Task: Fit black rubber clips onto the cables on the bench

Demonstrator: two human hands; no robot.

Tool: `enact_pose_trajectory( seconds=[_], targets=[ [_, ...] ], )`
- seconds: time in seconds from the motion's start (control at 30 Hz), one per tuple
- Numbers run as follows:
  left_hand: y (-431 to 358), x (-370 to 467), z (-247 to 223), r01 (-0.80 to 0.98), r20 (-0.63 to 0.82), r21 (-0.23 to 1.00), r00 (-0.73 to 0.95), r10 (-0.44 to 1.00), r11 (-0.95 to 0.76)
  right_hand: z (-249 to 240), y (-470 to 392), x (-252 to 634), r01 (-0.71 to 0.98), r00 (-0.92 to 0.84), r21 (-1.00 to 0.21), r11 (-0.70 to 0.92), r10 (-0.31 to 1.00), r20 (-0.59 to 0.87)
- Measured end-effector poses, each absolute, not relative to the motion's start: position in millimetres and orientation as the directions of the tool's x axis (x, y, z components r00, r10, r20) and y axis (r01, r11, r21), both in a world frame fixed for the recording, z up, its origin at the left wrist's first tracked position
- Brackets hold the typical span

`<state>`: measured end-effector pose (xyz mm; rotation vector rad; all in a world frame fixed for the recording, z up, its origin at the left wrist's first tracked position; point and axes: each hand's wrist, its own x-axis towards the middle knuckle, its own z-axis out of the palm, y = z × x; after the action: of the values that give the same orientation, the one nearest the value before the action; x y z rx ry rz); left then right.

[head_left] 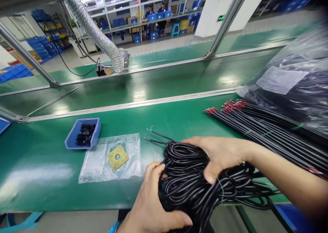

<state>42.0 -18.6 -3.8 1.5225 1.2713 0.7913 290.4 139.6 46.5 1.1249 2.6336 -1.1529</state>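
A large bundle of coiled black cable (189,178) lies at the front edge of the green table, its right part bound by a thin green tie. My left hand (156,199) grips the bundle's left side, with the thumb low in front. From the right, my right hand (217,154) is closed over the top of the coils, and some of its fingers are hidden behind them. Two loose cable ends (159,140) stick out to the upper left of the bundle.
A blue bin (96,134) of small black parts and a plastic bag (89,166) with a yellow square plate (118,157) are on the left. At right lie straight black cables with red ends (246,123) and a large plastic-wrapped pile (302,86). A silver duct (97,35) hangs beyond.
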Motion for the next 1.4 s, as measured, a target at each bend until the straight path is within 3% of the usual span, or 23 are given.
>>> enact_pose_trajectory(
  seconds=[0.07, 0.13, 0.23, 0.33, 0.43, 0.5, 0.57, 0.63, 0.7, 0.77, 0.8, 0.87, 0.9, 1.0, 1.07, 1.2, 1.4],
  targets=[
    [-22, 48, -9, 0.43, -0.151, 0.902, 0.261, 0.954, 0.025, 51, 137, 288, 0.652, -0.735, -0.693, 0.308, 0.482, -0.477],
    [-26, 54, -14, 0.486, -0.131, 0.874, 0.259, 0.957, -0.012, 64, 131, 283, 0.739, -0.662, -0.623, 0.256, 0.444, -0.604],
    [-27, 63, -13, 0.47, 0.062, 0.866, 0.237, 0.969, -0.17, 93, 117, 284, 0.816, -0.577, -0.422, 0.394, 0.594, -0.56],
    [-11, 68, 7, 0.462, 0.311, 0.796, 0.244, 0.919, -0.392, 125, 100, 303, 0.795, -0.607, -0.207, 0.57, 0.752, -0.257],
    [21, 65, 39, 0.569, 0.453, 0.61, 0.32, 0.832, -0.552, 142, 81, 324, 0.729, -0.672, 0.038, 0.684, 0.704, 0.229],
    [39, 61, 54, 0.667, 0.482, 0.485, 0.335, 0.81, -0.565, 142, 69, 329, 0.747, -0.646, 0.23, 0.623, 0.603, 0.468],
    [45, 61, 60, 0.709, 0.499, 0.448, 0.307, 0.811, -0.544, 135, 60, 327, 0.82, -0.562, 0.312, 0.48, 0.573, 0.597],
    [38, 66, 54, 0.667, 0.516, 0.523, 0.247, 0.82, -0.53, 128, 58, 324, 0.882, -0.463, 0.284, 0.377, 0.575, 0.675],
    [24, 75, 42, 0.516, 0.439, 0.718, 0.187, 0.879, -0.468, 123, 64, 324, 0.926, -0.364, 0.211, 0.313, 0.597, 0.715],
    [12, 87, 27, 0.251, 0.191, 0.939, 0.192, 0.963, -0.236, 121, 72, 326, 0.961, -0.261, 0.143, 0.239, 0.599, 0.757],
    [10, 93, 21, 0.095, 0.033, 0.994, 0.22, 0.975, -0.055, 118, 75, 327, 0.972, -0.22, 0.125, 0.199, 0.587, 0.779],
    [16, 103, 11, -0.209, -0.213, 0.94, 0.251, 0.944, 0.268, 109, 75, 325, 0.977, -0.206, 0.141, 0.159, 0.537, 0.818],
    [22, 106, 9, -0.353, -0.274, 0.87, 0.23, 0.934, 0.343, 101, 72, 321, 0.971, -0.235, 0.17, 0.169, 0.533, 0.813],
    [43, 110, 10, -0.655, -0.3, 0.691, 0.125, 0.946, 0.306, 63, 48, 302, 0.924, -0.378, 0.216, 0.316, 0.665, 0.644],
    [50, 110, 14, -0.743, -0.244, 0.626, 0.102, 0.964, 0.237, 35, 27, 288, 0.909, -0.408, 0.159, 0.385, 0.75, 0.52],
    [46, 105, 21, -0.838, -0.203, 0.494, 0.147, 0.968, 0.231, 5, 1, 274, 0.91, -0.388, 0.073, 0.408, 0.775, 0.498],
    [28, 80, 14, -0.9, -0.402, 0.384, 0.037, 0.915, 0.205, 1, -2, 279, 0.914, -0.369, 0.043, 0.402, 0.786, 0.495]
  ],
)
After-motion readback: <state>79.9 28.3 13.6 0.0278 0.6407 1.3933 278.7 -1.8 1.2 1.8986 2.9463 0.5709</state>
